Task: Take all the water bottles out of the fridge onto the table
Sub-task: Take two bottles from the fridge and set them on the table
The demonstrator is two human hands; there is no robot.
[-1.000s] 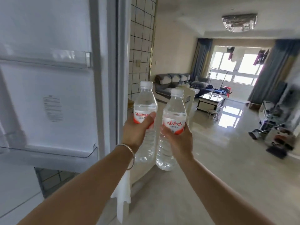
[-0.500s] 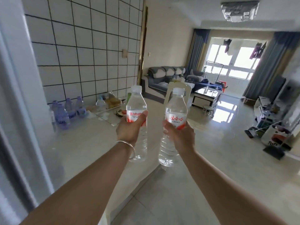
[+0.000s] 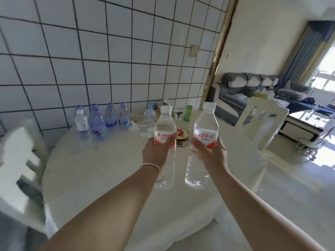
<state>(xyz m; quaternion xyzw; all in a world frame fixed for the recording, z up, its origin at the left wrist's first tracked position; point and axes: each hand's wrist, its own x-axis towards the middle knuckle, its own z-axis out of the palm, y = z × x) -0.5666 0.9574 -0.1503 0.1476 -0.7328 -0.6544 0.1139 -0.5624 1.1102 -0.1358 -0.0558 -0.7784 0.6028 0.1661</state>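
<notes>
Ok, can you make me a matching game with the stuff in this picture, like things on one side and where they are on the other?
Things:
1. bottle with the red label in Latin letters
2. bottle with the red label in Chinese characters
3. group of blue-tinted bottles
4. green cup

Where:
A. standing on the table near the tiled wall
B. held in the right hand
C. on the table's far side, behind the two held bottles
D. held in the left hand

Pairs: 1-D, 2-B, 3-A, 4-C
</notes>
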